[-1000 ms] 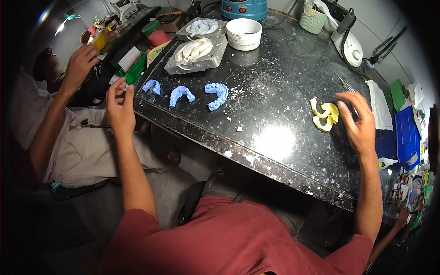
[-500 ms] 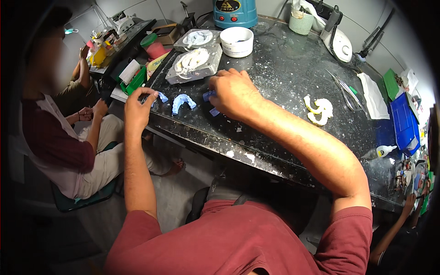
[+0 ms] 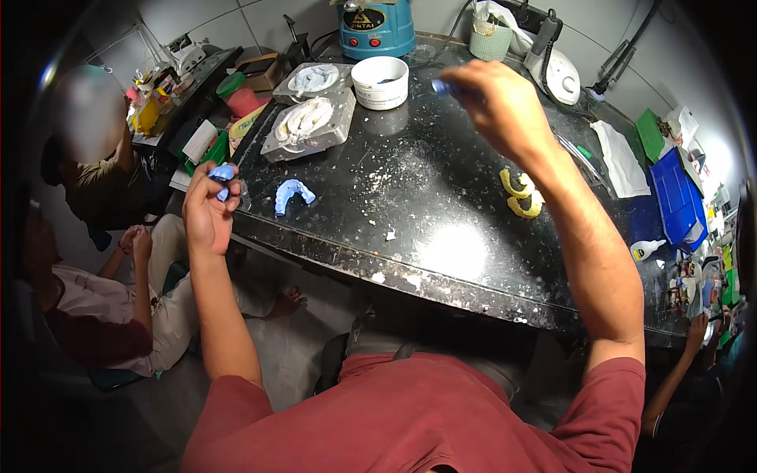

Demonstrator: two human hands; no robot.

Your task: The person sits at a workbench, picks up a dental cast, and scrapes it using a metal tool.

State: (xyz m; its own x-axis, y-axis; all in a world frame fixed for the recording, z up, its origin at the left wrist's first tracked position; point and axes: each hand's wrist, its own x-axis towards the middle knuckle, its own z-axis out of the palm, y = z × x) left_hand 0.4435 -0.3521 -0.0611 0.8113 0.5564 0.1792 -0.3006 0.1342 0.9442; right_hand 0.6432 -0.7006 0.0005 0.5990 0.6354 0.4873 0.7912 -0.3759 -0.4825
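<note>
At the table's left edge, my left hand [image 3: 208, 217] is raised with its fingers closed round a blue dental arch piece [image 3: 223, 172]. My right hand [image 3: 505, 106] is up over the far middle of the table. A second blue piece [image 3: 441, 87] sticks out from its fingertips, partly hidden and blurred. Between the hands, near the front left, a blue horseshoe-shaped dental arch [image 3: 293, 194] lies on the black tabletop. Two cream-yellow arch pieces [image 3: 523, 201] rest below my right forearm, which covers part of them.
Two grey flask halves with white plaster [image 3: 309, 118] stand at the back left beside a white tub [image 3: 380, 85]. Behind is a blue round machine [image 3: 377, 31]. A white handset device [image 3: 555, 75], tweezers, a cloth [image 3: 620, 162] and a blue tray [image 3: 676, 197] lie rightward. People sit at left.
My right hand has lifted from the front pieces and swung right and away, carrying a blue piece. The left hand has turned, bringing its blue piece into view. The whole view has shifted slightly.
</note>
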